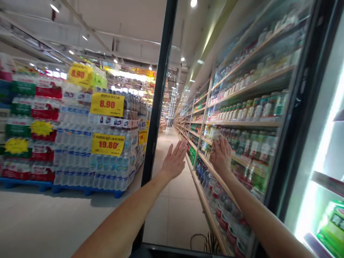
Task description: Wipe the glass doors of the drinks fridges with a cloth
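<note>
My left hand (pixel 174 162) is stretched out in front of me, fingers straight and together, palm towards the glass door (pixel 185 89) of a cooler; it holds nothing. To its right, my right hand (pixel 221 156) is raised with its fingers wrapped round a small bottle (pixel 215 134) with a pale label, held up at the glass. Through the glass I see long shelves of bottled drinks (pixel 242 111) running down the aisle. I cannot tell whether my left palm touches the glass.
The door's black frame (pixel 158 107) stands upright just left of my left hand. A lit cooler shelf with green packs (pixel 331 224) is at the far right. Stacked packs of water bottles (pixel 94 154) with yellow price signs stand on blue pallets at the left. A bag's handle (pixel 200 240) shows below.
</note>
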`<action>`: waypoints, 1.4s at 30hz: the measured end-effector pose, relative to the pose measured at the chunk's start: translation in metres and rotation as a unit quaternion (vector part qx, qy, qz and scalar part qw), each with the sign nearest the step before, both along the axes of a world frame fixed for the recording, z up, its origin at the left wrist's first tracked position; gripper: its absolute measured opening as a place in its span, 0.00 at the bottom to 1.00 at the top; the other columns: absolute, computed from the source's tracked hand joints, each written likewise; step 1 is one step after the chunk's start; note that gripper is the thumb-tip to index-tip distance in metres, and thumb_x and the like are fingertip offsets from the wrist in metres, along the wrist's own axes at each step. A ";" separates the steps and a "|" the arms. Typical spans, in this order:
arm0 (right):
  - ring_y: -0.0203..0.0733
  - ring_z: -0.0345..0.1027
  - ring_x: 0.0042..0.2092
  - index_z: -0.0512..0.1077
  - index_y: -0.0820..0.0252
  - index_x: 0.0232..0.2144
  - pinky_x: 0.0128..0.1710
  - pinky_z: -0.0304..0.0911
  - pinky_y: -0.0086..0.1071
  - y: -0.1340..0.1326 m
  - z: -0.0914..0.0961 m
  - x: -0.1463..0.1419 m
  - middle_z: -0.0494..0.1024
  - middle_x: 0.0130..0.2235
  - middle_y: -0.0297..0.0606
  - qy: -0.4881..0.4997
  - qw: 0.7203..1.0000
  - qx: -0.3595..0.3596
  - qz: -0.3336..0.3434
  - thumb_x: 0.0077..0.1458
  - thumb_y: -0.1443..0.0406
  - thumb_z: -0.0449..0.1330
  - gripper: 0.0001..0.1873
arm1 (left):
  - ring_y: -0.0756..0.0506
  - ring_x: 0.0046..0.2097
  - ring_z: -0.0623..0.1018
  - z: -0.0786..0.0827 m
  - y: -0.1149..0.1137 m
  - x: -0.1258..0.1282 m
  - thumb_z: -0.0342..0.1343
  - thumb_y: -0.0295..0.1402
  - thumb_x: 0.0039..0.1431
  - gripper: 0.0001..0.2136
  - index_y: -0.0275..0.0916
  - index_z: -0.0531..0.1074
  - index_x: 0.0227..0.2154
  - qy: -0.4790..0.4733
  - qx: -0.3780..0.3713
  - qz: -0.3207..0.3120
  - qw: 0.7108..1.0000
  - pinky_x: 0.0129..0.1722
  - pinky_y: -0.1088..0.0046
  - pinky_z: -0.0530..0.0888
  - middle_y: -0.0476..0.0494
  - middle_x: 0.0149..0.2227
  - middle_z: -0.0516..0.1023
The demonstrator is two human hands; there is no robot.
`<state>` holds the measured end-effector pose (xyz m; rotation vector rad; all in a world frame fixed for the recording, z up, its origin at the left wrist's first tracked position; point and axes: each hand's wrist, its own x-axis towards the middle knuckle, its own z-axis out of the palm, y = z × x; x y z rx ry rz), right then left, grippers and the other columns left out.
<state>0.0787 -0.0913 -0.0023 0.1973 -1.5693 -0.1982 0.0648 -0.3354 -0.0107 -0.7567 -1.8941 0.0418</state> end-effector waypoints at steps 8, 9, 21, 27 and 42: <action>0.47 0.43 0.64 0.60 0.56 0.57 0.60 0.48 0.46 -0.007 -0.018 0.003 0.62 0.59 0.44 -0.055 0.991 0.122 0.003 0.55 0.72 0.48 0.27 | 0.40 0.65 0.48 0.030 0.009 -0.006 0.48 0.40 0.58 0.30 0.36 0.49 0.62 0.011 0.043 0.013 0.999 0.61 0.54 0.50 0.37 0.64 0.48; 0.47 0.43 0.64 0.60 0.57 0.57 0.60 0.48 0.47 -0.005 -0.010 0.001 0.63 0.59 0.44 -0.047 0.993 0.106 -0.002 0.55 0.72 0.48 0.26 | 0.40 0.65 0.48 0.034 0.009 -0.008 0.48 0.40 0.58 0.30 0.36 0.49 0.61 0.012 0.048 0.016 0.999 0.61 0.53 0.50 0.37 0.64 0.48; 0.51 0.41 0.65 0.56 0.58 0.59 0.58 0.50 0.53 0.050 0.054 0.007 0.53 0.63 0.46 0.049 0.995 -0.085 -0.003 0.53 0.71 0.46 0.30 | 0.38 0.65 0.49 0.046 0.012 -0.007 0.49 0.45 0.58 0.31 0.35 0.52 0.60 0.000 0.068 0.028 0.997 0.61 0.50 0.49 0.35 0.64 0.48; 0.47 0.41 0.65 0.60 0.55 0.56 0.60 0.48 0.49 0.056 0.046 0.010 0.58 0.61 0.42 -0.057 0.998 0.039 0.001 0.52 0.71 0.49 0.28 | 0.37 0.65 0.47 0.043 0.014 -0.012 0.49 0.45 0.58 0.31 0.36 0.51 0.61 0.010 0.076 0.035 0.996 0.60 0.50 0.50 0.35 0.64 0.47; 0.48 0.40 0.65 0.60 0.57 0.57 0.60 0.48 0.50 0.100 0.021 0.024 0.56 0.62 0.42 -0.039 0.999 -0.032 -0.015 0.52 0.72 0.48 0.29 | 0.36 0.65 0.47 0.044 0.084 0.010 0.51 0.42 0.56 0.33 0.37 0.49 0.62 -0.002 -0.010 -0.037 0.999 0.60 0.49 0.53 0.38 0.65 0.46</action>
